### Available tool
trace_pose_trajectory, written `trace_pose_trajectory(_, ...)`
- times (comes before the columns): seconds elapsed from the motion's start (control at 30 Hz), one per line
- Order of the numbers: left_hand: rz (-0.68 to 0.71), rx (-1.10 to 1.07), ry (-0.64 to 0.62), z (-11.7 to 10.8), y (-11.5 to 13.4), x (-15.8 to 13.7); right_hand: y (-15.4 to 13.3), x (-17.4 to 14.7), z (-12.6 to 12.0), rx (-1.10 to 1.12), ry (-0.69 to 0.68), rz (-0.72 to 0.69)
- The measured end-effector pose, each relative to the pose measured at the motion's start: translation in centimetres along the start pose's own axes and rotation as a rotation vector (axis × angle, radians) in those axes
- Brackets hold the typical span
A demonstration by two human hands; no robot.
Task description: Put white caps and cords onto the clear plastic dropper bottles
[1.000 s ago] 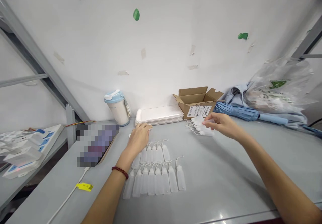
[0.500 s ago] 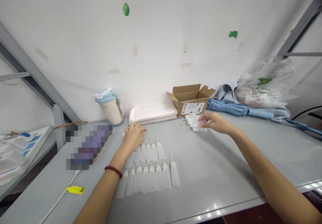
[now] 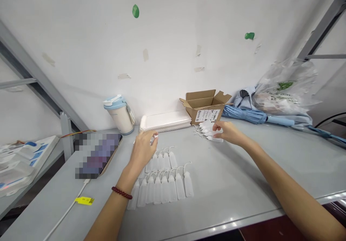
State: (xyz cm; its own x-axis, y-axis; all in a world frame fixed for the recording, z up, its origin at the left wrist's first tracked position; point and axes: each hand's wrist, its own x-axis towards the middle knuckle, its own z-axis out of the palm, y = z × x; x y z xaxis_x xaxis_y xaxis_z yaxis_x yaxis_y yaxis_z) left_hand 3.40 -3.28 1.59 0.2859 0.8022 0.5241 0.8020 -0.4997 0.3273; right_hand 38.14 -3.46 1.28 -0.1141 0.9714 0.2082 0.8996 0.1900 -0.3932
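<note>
My left hand (image 3: 142,148) is above the left end of the back row, its thumb and forefinger pinched together. A bit of white shows at their tips, too small to name. Under and beside it lie frosted plastic bottles (image 3: 164,160) with thin curved white tails. A front row of similar bottles (image 3: 164,189) lies closer to me, side by side. My right hand (image 3: 228,132) grips a frosted bottle at the right side of a small pile (image 3: 207,129) in front of the cardboard box. Its fingers partly hide that bottle.
Behind the pile stands an open cardboard box (image 3: 204,107). Left of it lies a white stack (image 3: 166,122), then a cup (image 3: 120,115). A phone (image 3: 100,156) with a cable (image 3: 66,212) sits left. A blue umbrella (image 3: 248,114) and plastic bag (image 3: 286,89) are right.
My left hand has turned, and its fingers have gone from stretched out to a pinch. My right hand has stayed at the pile. The view has shifted slightly.
</note>
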Motion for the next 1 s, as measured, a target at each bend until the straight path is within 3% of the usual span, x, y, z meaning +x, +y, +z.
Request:
trace_pose_trajectory(0.2,-0.083,-0.131,-0.037,0.1,1.5,-0.2,-3.7,-1.4,0.0,0.066,0.055,-0.095)
trace_pose_trajectory(0.27,-0.13,-0.172,-0.06,0.0,1.8,-0.2,-6.1,-2.6,0.2,0.209,-0.061,-0.178)
trace_pose_trajectory(0.4,-0.178,-0.23,-0.097,-0.1,2.6,-0.2,-10.5,-5.2,0.9,0.476,-0.475,-0.39)
trace_pose_trajectory(0.5,-0.21,-0.3,-0.127,-0.4,3.2,-0.2,-12.0,-6.4,1.6,0.53,-0.602,-0.453)
trace_pose_trajectory(0.87,-0.255,-0.545,-0.36,-1.6,4.3,-0.5,-11.8,-6.7,2.3,0.411,-0.662,-0.461)
trace_pose_trajectory(1.0,-0.292,-0.66,-0.452,-1.6,5.3,-0.8,-11.7,-6.5,2.1,0.3,-0.587,-0.467)
